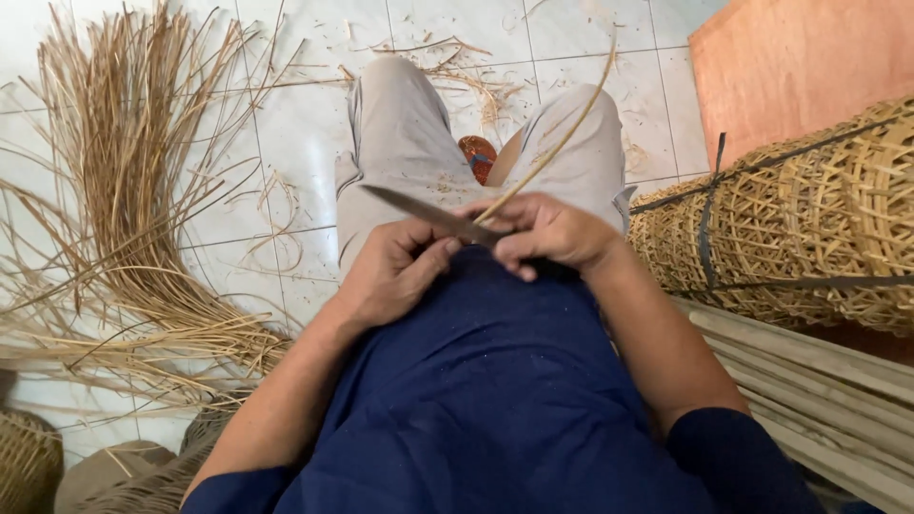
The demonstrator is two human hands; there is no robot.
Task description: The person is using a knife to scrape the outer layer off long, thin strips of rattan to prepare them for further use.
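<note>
I sit on a white tiled floor in grey trousers and a dark blue shirt, both hands together over my lap. My right hand [552, 233] is closed around the handle end of a knife [419, 211], whose long thin blade points up and to the left. My left hand [390, 276] pinches the lower end of a thin pale cane strip [562, 133] against the blade, thumb right beside the edge. From the hands the strip curves up and to the right over my right knee. Its held end is hidden by my fingers.
A big loose heap of cane strips [124, 190] is spread over the floor on the left. On the right lies a tied roll of woven open-work baskets [800, 219], with an orange-brown board [800, 67] behind it and pale slats [819, 381] below. Woven items [29, 462] sit bottom left.
</note>
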